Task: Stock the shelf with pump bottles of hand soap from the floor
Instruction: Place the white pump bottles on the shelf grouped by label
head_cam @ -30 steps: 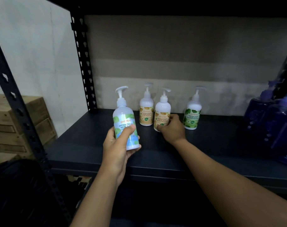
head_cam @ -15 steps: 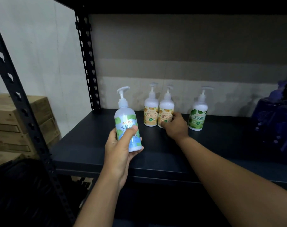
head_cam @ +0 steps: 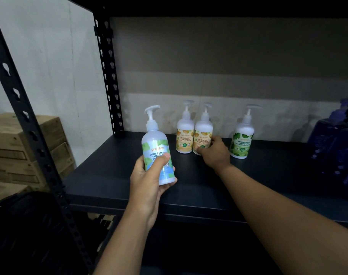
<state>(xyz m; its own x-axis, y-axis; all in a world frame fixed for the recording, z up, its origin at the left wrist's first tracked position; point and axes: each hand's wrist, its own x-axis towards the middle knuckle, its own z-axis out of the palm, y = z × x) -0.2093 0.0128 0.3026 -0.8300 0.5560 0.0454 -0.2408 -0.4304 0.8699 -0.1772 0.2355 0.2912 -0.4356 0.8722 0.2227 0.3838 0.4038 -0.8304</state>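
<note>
In the head view, stacked cardboard boxes [head_cam: 26,147] fill the left edge behind a black slotted upright [head_cam: 20,100], and dark blue bottles [head_cam: 336,147] crowd the right end of the shelf [head_cam: 268,175]. At lower centre the left grip [head_cam: 149,181] clasps a blue-label pump bottle [head_cam: 157,155] upright over the shelf's front. At centre the right grip [head_cam: 214,153] curls round the right orange-label pump bottle [head_cam: 203,133], which touches the left orange-label pump bottle [head_cam: 185,135]; a green-label pump bottle [head_cam: 242,139] stands near, further right.

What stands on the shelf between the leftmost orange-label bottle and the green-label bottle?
The head view shows a second orange-label bottle there, gripped low down by the right hand.
</note>
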